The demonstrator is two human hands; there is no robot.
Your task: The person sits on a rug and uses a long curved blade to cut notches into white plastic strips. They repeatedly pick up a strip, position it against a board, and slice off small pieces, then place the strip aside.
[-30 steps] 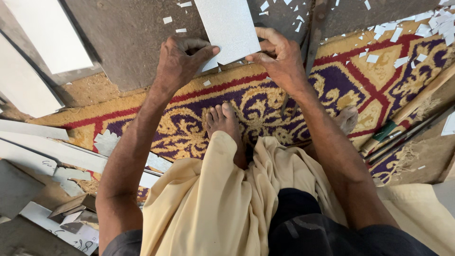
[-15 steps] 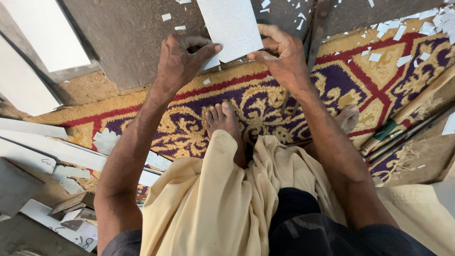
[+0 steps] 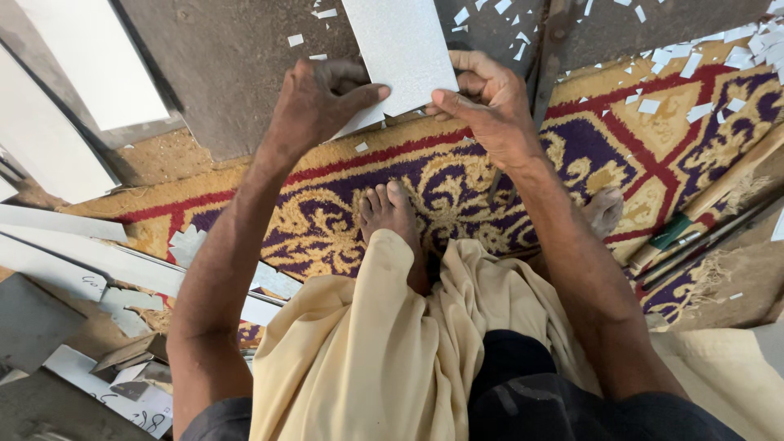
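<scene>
Both hands were on one pale grey speckled sheet (image 3: 398, 49), a flat rectangular piece held above a patterned carpet (image 3: 327, 220). The left hand (image 3: 314, 102) was closed on the sheet's lower left edge, thumb on top, fingers curled under. The right hand (image 3: 486, 98) pinched the lower right edge, thumb and forefinger pressed together on it (other fingers folded behind, partly hidden). The sheet ran up out of the top of the view, so its far end could not be seen.

Below the hands a bare foot (image 3: 390, 216) rested on the carpet, a cream cloth (image 3: 367, 351) draped over the leg. Small white scraps (image 3: 702, 90) lay scattered over the carpet's upper right and the grey floor. White boards (image 3: 90, 73) leaned at upper left, more white strips (image 3: 73, 253) lay at left. A tool with a green band (image 3: 674, 233) lay at right beside long rods.
</scene>
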